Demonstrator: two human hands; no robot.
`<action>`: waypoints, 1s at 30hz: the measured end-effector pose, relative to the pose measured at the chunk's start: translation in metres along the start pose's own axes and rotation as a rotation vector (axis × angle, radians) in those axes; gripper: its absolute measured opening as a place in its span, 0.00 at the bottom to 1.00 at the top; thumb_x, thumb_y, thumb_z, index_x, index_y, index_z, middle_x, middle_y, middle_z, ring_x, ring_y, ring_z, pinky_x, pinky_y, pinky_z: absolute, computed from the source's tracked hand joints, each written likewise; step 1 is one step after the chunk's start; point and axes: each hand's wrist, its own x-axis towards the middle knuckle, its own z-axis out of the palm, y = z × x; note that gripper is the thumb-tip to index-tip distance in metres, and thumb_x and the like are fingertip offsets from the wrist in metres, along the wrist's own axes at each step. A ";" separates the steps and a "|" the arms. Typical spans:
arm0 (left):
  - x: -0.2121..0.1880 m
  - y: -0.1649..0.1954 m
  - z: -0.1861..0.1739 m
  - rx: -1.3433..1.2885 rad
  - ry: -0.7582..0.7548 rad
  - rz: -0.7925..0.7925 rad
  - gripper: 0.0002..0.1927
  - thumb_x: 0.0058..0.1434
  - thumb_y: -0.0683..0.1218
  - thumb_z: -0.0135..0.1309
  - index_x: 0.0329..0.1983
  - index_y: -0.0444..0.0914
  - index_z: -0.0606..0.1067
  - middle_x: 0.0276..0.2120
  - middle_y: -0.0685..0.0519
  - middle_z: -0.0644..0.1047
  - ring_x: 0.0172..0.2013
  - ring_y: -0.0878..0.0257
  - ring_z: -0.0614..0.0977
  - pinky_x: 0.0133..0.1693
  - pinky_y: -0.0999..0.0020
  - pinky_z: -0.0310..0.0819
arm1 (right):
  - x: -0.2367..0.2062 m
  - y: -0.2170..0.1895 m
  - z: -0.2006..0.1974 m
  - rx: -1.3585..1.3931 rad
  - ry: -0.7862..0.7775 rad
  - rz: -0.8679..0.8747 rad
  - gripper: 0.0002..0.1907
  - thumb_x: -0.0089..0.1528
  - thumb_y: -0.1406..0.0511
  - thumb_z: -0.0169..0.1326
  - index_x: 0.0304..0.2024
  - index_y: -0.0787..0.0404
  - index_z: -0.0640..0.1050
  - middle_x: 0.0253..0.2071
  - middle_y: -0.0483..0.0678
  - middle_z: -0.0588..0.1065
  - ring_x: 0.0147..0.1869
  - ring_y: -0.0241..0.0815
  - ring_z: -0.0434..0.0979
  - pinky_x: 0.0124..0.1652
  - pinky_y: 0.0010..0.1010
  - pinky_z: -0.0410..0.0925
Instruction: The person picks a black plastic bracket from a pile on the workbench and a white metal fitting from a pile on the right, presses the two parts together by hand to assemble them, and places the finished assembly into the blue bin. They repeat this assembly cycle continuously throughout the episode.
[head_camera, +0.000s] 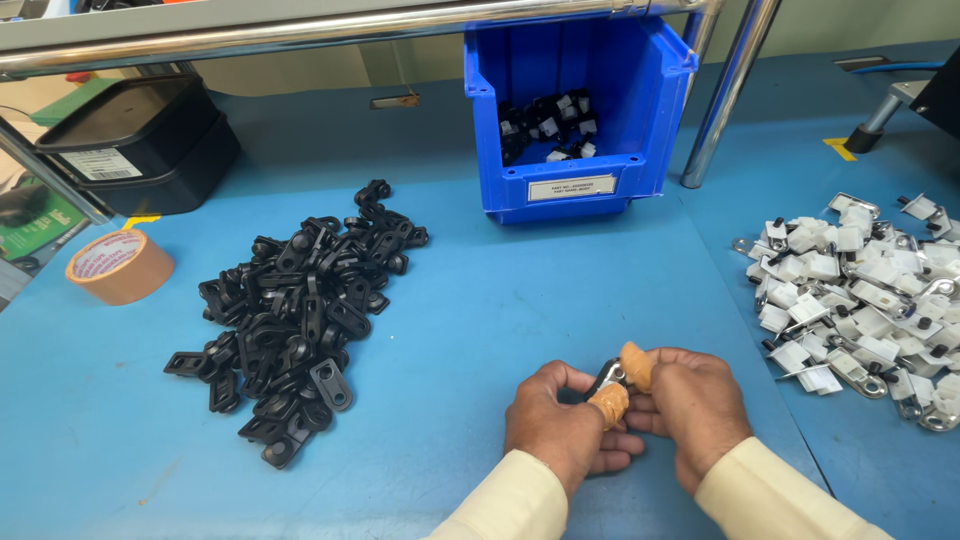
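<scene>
My left hand (560, 425) and my right hand (690, 405) meet low in the middle of the head view, both pinching one small black and metal part (610, 376) between them. Each thumb wears a tan rubber finger cot. A heap of black plastic clips (300, 315) lies to the left of my hands. At the right edge spreads a pile of white and metal clips (865, 300). Cream sleeves cover both wrists.
A blue bin (590, 190) holding several black and white parts stands at the back centre. A roll of tan tape (120, 266) and stacked black trays (140, 140) sit at the far left. Metal frame tubes (725, 100) rise behind the bin on the blue table (480, 320).
</scene>
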 end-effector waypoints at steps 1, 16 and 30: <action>-0.001 0.001 0.000 0.016 -0.001 0.003 0.08 0.64 0.40 0.55 0.44 0.35 0.70 0.36 0.41 0.82 0.30 0.54 0.87 0.30 0.63 0.86 | 0.002 -0.001 -0.001 -0.001 -0.009 0.028 0.12 0.66 0.70 0.42 0.43 0.69 0.78 0.38 0.56 0.80 0.37 0.46 0.80 0.38 0.37 0.74; 0.006 -0.003 -0.009 -0.103 -0.086 -0.048 0.05 0.65 0.37 0.46 0.43 0.34 0.70 0.37 0.41 0.82 0.34 0.51 0.88 0.34 0.61 0.89 | -0.012 0.002 -0.024 -0.807 -0.146 -1.060 0.17 0.56 0.72 0.55 0.45 0.57 0.84 0.41 0.46 0.84 0.42 0.36 0.84 0.41 0.29 0.75; 0.011 -0.001 -0.016 -0.136 -0.135 -0.126 0.06 0.67 0.38 0.44 0.45 0.35 0.71 0.37 0.41 0.80 0.35 0.51 0.88 0.35 0.62 0.89 | -0.003 0.002 -0.042 -0.842 -0.219 -0.988 0.17 0.54 0.69 0.61 0.47 0.56 0.84 0.40 0.45 0.84 0.39 0.32 0.82 0.39 0.26 0.75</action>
